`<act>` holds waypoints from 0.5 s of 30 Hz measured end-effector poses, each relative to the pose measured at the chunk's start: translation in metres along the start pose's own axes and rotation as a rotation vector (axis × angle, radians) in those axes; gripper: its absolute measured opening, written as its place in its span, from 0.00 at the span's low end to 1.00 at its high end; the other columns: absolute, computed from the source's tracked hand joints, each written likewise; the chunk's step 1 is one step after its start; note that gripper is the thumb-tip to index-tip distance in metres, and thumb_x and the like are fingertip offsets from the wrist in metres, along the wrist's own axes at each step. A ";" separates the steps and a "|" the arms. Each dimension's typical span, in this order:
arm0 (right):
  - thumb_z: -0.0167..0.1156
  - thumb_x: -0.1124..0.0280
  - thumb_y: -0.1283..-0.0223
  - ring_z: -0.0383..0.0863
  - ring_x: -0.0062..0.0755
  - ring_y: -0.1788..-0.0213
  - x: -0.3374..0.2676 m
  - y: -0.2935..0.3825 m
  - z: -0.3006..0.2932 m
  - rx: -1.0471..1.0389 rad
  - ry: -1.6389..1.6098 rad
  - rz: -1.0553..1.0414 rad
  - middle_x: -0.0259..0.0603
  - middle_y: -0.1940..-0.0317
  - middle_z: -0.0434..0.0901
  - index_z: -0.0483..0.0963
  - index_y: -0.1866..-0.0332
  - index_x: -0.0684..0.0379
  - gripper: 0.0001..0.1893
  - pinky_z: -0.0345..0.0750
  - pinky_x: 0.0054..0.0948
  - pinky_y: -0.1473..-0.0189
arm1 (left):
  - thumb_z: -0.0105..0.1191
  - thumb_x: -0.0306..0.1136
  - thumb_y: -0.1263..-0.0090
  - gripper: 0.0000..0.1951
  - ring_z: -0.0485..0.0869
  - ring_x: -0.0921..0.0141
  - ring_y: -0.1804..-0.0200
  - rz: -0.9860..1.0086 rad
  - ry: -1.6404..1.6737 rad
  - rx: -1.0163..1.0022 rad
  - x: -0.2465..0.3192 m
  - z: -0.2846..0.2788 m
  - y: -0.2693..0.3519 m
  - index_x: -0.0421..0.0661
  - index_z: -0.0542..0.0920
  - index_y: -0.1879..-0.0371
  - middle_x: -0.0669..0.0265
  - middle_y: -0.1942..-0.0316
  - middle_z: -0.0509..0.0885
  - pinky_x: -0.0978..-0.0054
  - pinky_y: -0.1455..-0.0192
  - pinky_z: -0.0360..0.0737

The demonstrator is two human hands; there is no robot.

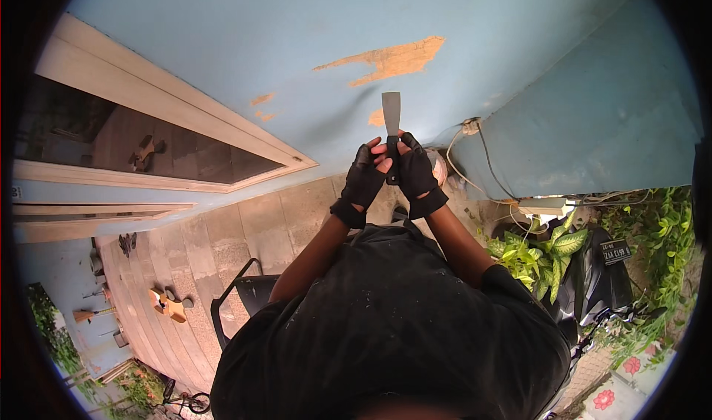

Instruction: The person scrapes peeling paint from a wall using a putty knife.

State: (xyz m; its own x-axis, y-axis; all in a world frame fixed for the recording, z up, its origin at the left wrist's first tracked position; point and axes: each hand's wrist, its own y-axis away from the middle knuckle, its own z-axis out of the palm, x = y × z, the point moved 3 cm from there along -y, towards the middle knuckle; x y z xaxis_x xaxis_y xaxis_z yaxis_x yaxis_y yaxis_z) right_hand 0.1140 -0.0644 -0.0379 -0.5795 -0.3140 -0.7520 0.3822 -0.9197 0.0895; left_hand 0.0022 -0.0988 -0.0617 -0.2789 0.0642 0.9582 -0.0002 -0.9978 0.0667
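Note:
A putty knife [391, 111] with a flat metal blade and a black handle is held upright in front of me, blade pointing towards the wall. My left hand [362, 178], in a black fingerless glove, has its fingertips on the handle from the left. From the other side my right hand [417, 172], gloved the same way, grips the handle near the blade. Beyond the blade stands a light blue painted wall [239, 36]. Its paint is gone over a large tan patch [397, 61] and several smaller ones.
A white-framed window [183, 130] is on the left. Behind my right hand a bucket [438, 167] partly shows. Cables hang from a wall socket [471, 125]. A leafy plant [534, 258] and a motorcycle [592, 275] stand right; a black chair [250, 289] stands left on the tiled floor [222, 231].

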 end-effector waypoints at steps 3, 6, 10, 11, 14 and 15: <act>0.44 0.65 0.27 0.82 0.33 0.65 0.011 -0.006 -0.001 -0.026 -0.217 0.141 0.44 0.64 0.81 0.62 0.41 0.60 0.15 0.80 0.29 0.65 | 0.51 0.35 0.26 0.24 0.76 0.80 0.59 -0.134 0.139 -0.075 0.008 -0.021 -0.017 0.39 0.62 0.35 0.76 0.63 0.72 0.81 0.58 0.77; 0.41 0.64 0.26 0.76 0.29 0.73 0.025 -0.011 0.018 -0.065 -0.301 0.081 0.41 0.68 0.78 0.63 0.43 0.60 0.15 0.74 0.27 0.71 | 0.39 0.60 0.26 0.37 0.77 0.77 0.72 -0.216 0.344 -0.387 0.041 -0.031 -0.036 0.36 0.59 0.34 0.68 0.65 0.76 0.78 0.66 0.79; 0.38 0.56 0.24 0.71 0.27 0.79 0.051 -0.025 0.045 -0.125 -0.401 0.057 0.38 0.74 0.75 0.69 0.56 0.60 0.18 0.69 0.25 0.74 | 0.38 0.52 0.24 0.30 0.77 0.74 0.77 -0.327 0.229 -0.394 0.052 -0.044 -0.075 0.38 0.62 0.35 0.57 0.57 0.82 0.78 0.84 0.77; 0.38 0.54 0.24 0.71 0.27 0.79 0.062 -0.031 0.047 -0.223 -0.340 0.006 0.37 0.76 0.75 0.70 0.60 0.59 0.20 0.69 0.25 0.74 | 0.38 0.52 0.24 0.30 0.77 0.74 0.77 -0.335 0.222 -0.417 0.053 -0.050 -0.082 0.38 0.62 0.35 0.57 0.57 0.82 0.78 0.84 0.77; 0.37 0.52 0.23 0.74 0.26 0.79 0.067 -0.044 0.061 -0.015 -0.235 0.032 0.35 0.79 0.74 0.70 0.66 0.58 0.23 0.72 0.25 0.72 | 0.37 0.44 0.23 0.21 0.82 0.70 0.66 -0.423 -0.095 -0.488 0.054 -0.065 -0.104 0.41 0.67 0.40 0.58 0.62 0.82 0.78 0.81 0.77; 0.36 0.52 0.23 0.75 0.26 0.78 0.071 -0.049 0.058 0.068 -0.184 0.082 0.35 0.80 0.74 0.70 0.65 0.58 0.22 0.73 0.25 0.70 | 0.37 0.44 0.23 0.21 0.82 0.70 0.66 -0.436 -0.108 -0.522 0.050 -0.066 -0.108 0.41 0.67 0.40 0.58 0.62 0.82 0.78 0.81 0.77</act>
State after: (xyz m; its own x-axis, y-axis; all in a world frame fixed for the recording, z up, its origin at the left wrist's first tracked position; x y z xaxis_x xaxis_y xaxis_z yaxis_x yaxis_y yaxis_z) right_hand 0.0120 -0.0552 -0.0579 -0.6724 -0.4201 -0.6094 0.3872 -0.9013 0.1942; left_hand -0.0747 0.0114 -0.0393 -0.0507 0.4359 0.8986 -0.5607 -0.7569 0.3356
